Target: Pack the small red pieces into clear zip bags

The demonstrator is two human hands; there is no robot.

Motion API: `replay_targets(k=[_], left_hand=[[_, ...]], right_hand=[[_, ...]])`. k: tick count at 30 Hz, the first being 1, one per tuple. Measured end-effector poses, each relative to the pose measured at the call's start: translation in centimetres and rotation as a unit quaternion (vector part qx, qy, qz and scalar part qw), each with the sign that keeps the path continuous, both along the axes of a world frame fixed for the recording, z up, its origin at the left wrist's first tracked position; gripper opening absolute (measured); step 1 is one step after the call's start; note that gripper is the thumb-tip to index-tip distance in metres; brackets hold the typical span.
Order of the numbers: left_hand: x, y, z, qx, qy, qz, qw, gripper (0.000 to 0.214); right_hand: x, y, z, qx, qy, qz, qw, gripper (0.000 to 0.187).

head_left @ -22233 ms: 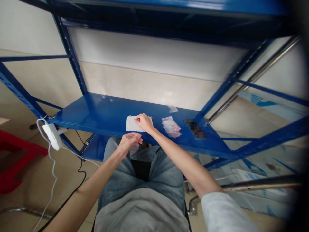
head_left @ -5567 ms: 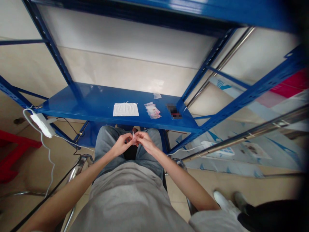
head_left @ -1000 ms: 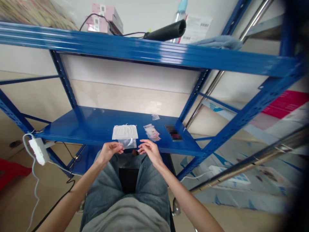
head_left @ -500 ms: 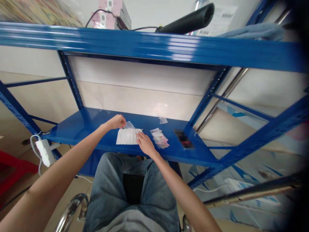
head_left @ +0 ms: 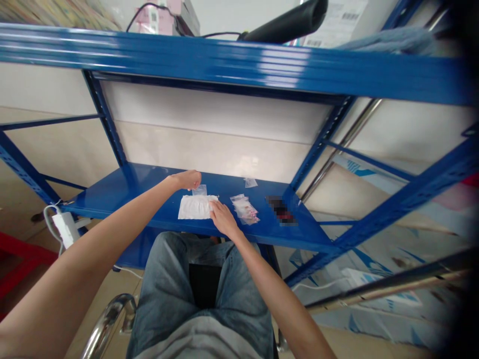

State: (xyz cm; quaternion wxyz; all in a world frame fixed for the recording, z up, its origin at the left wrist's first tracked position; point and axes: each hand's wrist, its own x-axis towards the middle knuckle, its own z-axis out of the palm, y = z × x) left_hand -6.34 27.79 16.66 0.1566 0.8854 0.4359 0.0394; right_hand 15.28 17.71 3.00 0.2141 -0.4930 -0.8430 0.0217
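A white, slightly crumpled pouch (head_left: 193, 207) lies flat near the front edge of the blue shelf (head_left: 149, 175). My right hand (head_left: 223, 218) rests on its right end, fingers stretched out and lying flat. Just behind the pouch is a small clear plastic bag (head_left: 200, 190). My left hand (head_left: 190, 179) is closed at the bag's upper left edge, fingers curled down; the fingertips are partly hidden. To the right of my right hand lies a pile of small clear bags (head_left: 244, 209) with pinkish contents.
Another small clear bag (head_left: 250, 183) lies by the wall. A blurred-out dark object (head_left: 281, 210) is at the shelf's right. A blue beam (head_left: 224, 62) crosses above, with a black tube (head_left: 288, 22) on it. A white power strip (head_left: 66, 228) hangs at the left post.
My left hand has moved right and slightly back, over the clear bag, which now shows flatter and squarer behind the pouch. My right hand stays on the pouch. The view has shifted a little.
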Motion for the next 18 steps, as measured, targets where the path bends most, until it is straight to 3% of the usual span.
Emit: replay_targets(k=[9,18], left_hand=[[-0.7,0.1,-0.9,-0.006,-0.018,0.000,1.000,0.010],[-0.3,-0.8,-0.2,-0.003,-0.086,0.006,0.996,0.008]], right_hand=[[-0.1,-0.4,0.4,0.005,0.019,0.007,1.000,0.048],[-0.1,-0.3,0.1,0.008,0.018,0.005,1.000,0.047]])
